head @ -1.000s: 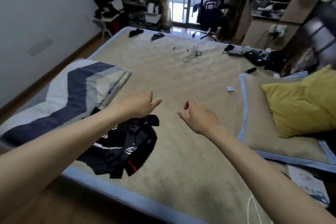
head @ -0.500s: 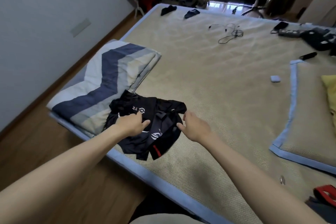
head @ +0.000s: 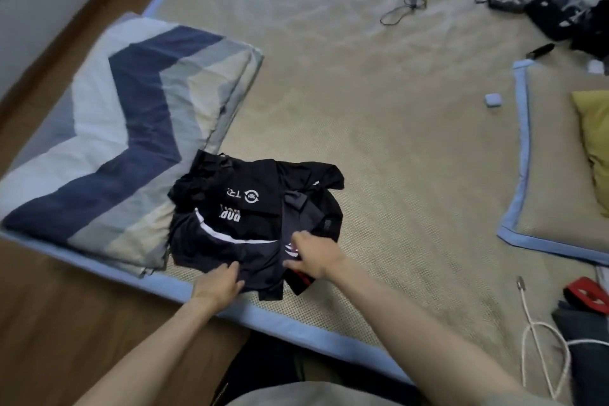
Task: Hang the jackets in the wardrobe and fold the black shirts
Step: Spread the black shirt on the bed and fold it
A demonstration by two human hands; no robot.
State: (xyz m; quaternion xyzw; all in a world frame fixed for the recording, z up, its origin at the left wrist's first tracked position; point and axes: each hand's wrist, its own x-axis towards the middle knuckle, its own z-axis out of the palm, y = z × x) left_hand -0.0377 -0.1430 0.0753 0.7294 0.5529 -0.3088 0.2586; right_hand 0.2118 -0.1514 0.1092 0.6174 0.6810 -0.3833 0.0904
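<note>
A crumpled pile of black shirts (head: 253, 217) with white logos and a white stripe lies on the woven bed mat, close to the bed's near edge. My left hand (head: 217, 283) is at the pile's near hem, and its fingers curl into the fabric. At the near right part of the pile my right hand (head: 313, 255) pinches the cloth between thumb and fingers, beside a red patch. No jacket or wardrobe is in view.
A folded quilt (head: 131, 128) with navy zigzag stripes lies just left of the shirts. Right of them are a mat-covered pillow (head: 553, 214) and a yellow cushion (head: 593, 142). Cables (head: 405, 6), a small case (head: 493, 99) and dark items sit farther back. A white cord (head: 534, 333) lies near right.
My head tilted down and closer to the bed. Both hands dropped from mid-air onto the black shirts and moved to the pile's near edge, taking hold of the fabric.
</note>
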